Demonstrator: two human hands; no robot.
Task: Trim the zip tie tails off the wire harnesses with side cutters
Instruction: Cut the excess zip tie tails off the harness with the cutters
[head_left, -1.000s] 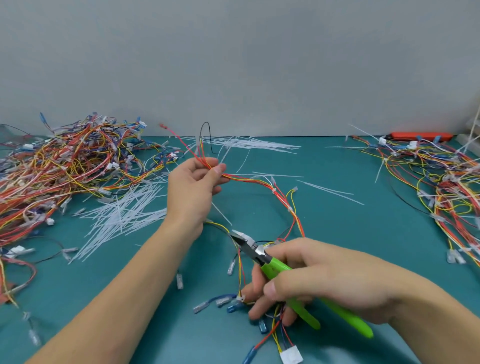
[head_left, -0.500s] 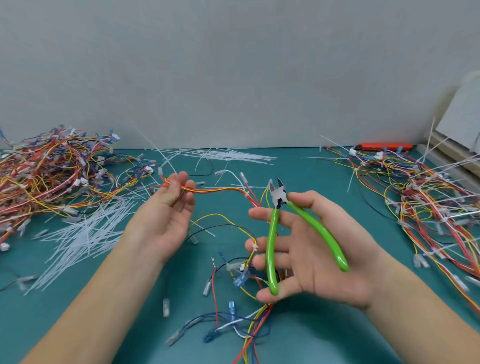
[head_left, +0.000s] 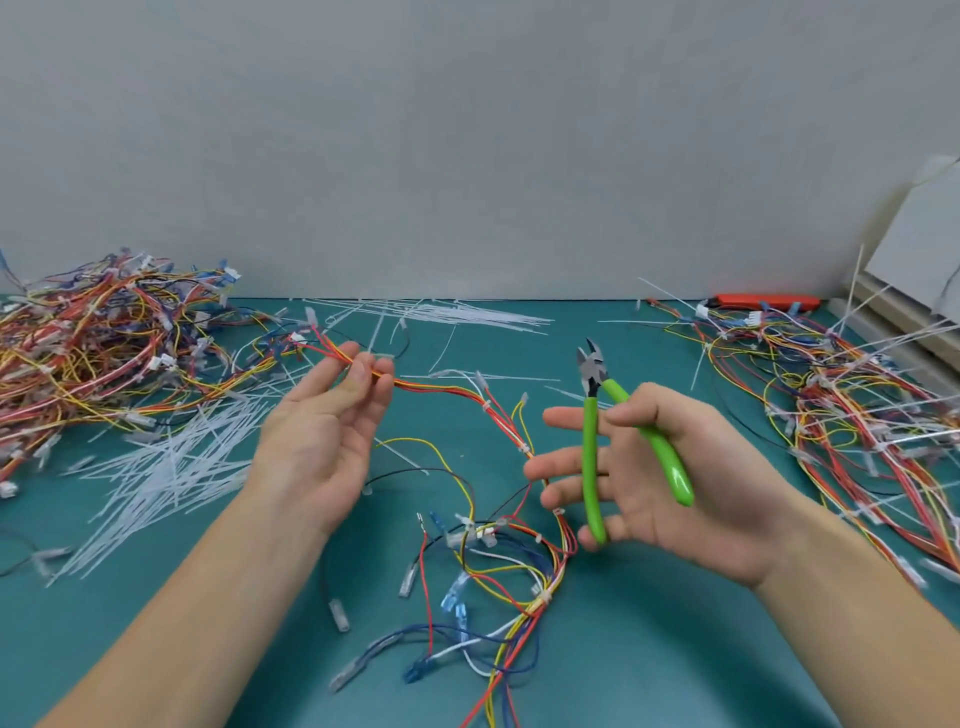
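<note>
My left hand (head_left: 322, 436) is palm up with nearly straight fingers, and a red, orange and yellow wire harness (head_left: 498, 415) lies across its fingertips. The harness runs right and down to a tangle of blue and white connectors on the teal mat. My right hand (head_left: 670, 478) is also palm up with its fingers spread. The green-handled side cutters (head_left: 592, 452) lie across them, jaws pointing up and away, and my thumb hooks over one handle. Small white zip ties sit along the harness.
A big heap of harnesses (head_left: 98, 353) fills the left of the teal mat (head_left: 675, 649), with cut white zip tie tails (head_left: 156, 467) in front of it. Another heap (head_left: 857, 415) with long tails lies at the right. An orange tool (head_left: 763, 301) sits by the back wall.
My right hand rose from the mat, turned palm up and spread its fingers, so the cutters now point up. My left hand loosened its pinch on the harness and turned palm up.
</note>
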